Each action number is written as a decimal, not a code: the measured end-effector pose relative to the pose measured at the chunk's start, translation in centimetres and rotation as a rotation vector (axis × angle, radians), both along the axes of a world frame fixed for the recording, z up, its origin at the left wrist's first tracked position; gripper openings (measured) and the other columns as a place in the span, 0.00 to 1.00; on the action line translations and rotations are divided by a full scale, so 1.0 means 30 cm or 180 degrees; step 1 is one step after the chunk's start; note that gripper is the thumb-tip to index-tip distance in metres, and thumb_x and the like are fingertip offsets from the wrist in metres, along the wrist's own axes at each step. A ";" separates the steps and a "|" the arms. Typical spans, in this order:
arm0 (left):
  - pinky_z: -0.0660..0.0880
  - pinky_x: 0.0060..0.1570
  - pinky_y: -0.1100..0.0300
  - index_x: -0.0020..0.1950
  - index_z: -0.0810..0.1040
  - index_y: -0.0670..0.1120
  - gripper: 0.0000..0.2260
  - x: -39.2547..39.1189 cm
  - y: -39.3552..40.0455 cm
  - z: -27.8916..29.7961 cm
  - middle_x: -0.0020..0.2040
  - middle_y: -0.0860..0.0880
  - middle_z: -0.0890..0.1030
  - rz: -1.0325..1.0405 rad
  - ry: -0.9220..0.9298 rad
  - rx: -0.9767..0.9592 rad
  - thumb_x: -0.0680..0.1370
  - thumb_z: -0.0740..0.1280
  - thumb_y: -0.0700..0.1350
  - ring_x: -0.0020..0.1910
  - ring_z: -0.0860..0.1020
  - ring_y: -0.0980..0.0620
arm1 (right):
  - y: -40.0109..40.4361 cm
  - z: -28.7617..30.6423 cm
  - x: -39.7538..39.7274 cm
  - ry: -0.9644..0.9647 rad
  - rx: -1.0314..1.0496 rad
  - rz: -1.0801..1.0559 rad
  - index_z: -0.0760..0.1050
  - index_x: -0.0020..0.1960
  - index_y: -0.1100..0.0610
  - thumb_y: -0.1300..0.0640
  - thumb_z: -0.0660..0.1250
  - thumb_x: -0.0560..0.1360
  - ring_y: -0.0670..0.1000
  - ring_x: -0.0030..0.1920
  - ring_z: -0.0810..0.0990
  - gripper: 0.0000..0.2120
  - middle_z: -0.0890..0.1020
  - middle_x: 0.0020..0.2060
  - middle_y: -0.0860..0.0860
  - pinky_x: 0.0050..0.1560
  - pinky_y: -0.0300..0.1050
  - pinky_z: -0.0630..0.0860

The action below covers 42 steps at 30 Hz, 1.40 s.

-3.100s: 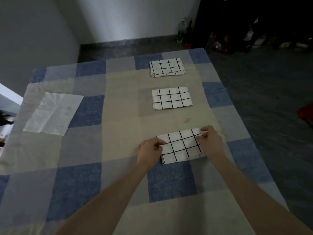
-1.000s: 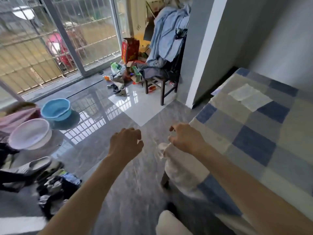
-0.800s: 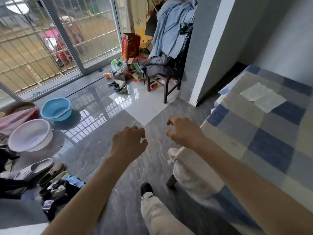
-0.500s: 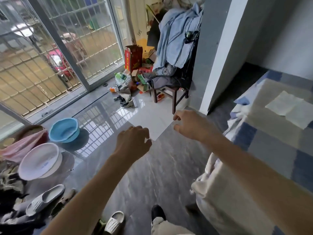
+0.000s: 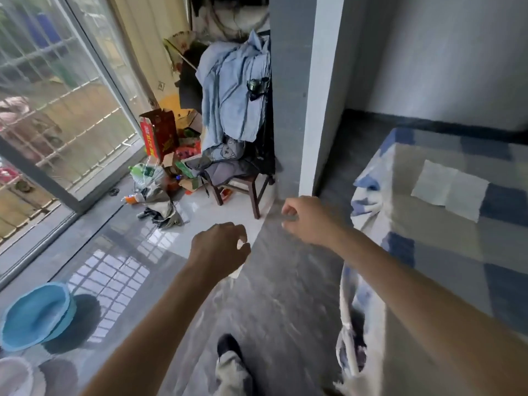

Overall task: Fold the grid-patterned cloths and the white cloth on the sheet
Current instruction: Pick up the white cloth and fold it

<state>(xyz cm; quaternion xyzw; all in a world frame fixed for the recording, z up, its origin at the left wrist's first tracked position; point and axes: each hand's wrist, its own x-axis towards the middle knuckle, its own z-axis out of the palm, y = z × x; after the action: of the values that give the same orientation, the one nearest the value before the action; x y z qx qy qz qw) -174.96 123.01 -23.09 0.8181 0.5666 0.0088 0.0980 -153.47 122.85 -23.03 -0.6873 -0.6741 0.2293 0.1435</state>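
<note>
White cloth (image 5: 450,189) flat on checked sheet (image 5: 434,232), long axis along its near edge; both hands' fingers loosely curled, empty.

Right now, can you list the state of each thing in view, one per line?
White cloth: lying flat and unfolded on the sheet.
Blue-and-beige checked sheet: spread over the table, edge hanging down.
Left hand: empty, fingers loosely curled.
Right hand: empty, fingers loosely curled.
Blue plastic basin: upright on the floor.

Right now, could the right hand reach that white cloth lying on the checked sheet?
Probably yes: the right hand hangs empty over the floor beside the sheet, and nothing lies between it and the white cloth.
</note>
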 end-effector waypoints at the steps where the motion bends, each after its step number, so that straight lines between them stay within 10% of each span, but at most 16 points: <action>1: 0.70 0.41 0.59 0.53 0.78 0.58 0.08 0.025 0.042 -0.006 0.53 0.58 0.80 -0.0115 -0.0017 0.0019 0.77 0.62 0.55 0.52 0.78 0.55 | 0.019 -0.001 0.026 -0.0035 -0.0024 -0.0095 0.76 0.53 0.47 0.49 0.67 0.72 0.51 0.50 0.79 0.10 0.80 0.51 0.46 0.53 0.49 0.77; 17: 0.73 0.55 0.52 0.55 0.78 0.55 0.09 0.490 0.792 -0.060 0.57 0.55 0.79 -0.1863 -0.0378 -0.0039 0.77 0.63 0.52 0.57 0.76 0.51 | 0.405 -0.004 0.370 -0.0129 -0.0093 -0.2070 0.76 0.51 0.49 0.49 0.67 0.71 0.51 0.49 0.79 0.10 0.81 0.47 0.46 0.51 0.48 0.77; 30: 0.76 0.52 0.52 0.59 0.76 0.55 0.12 1.062 0.829 -0.206 0.60 0.54 0.77 -0.3661 0.0460 -0.0425 0.77 0.60 0.50 0.60 0.75 0.50 | 0.199 -0.204 0.674 0.0271 -0.0584 -0.3639 0.70 0.42 0.48 0.52 0.66 0.72 0.52 0.48 0.79 0.04 0.80 0.46 0.50 0.51 0.48 0.76; 42: 0.68 0.60 0.52 0.63 0.73 0.51 0.15 1.751 0.893 -0.285 0.64 0.48 0.74 -0.4529 0.1148 -0.0382 0.78 0.61 0.54 0.64 0.71 0.47 | 0.075 -0.367 1.157 0.0660 -0.1077 -0.4676 0.74 0.57 0.56 0.54 0.65 0.74 0.52 0.54 0.77 0.13 0.79 0.56 0.51 0.53 0.44 0.73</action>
<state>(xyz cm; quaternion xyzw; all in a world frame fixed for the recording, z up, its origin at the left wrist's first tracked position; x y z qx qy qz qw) -122.43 149.81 -31.65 0.9699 -0.0944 -0.2226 0.0298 -118.75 125.11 -34.04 -0.9470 0.0179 0.2384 0.2146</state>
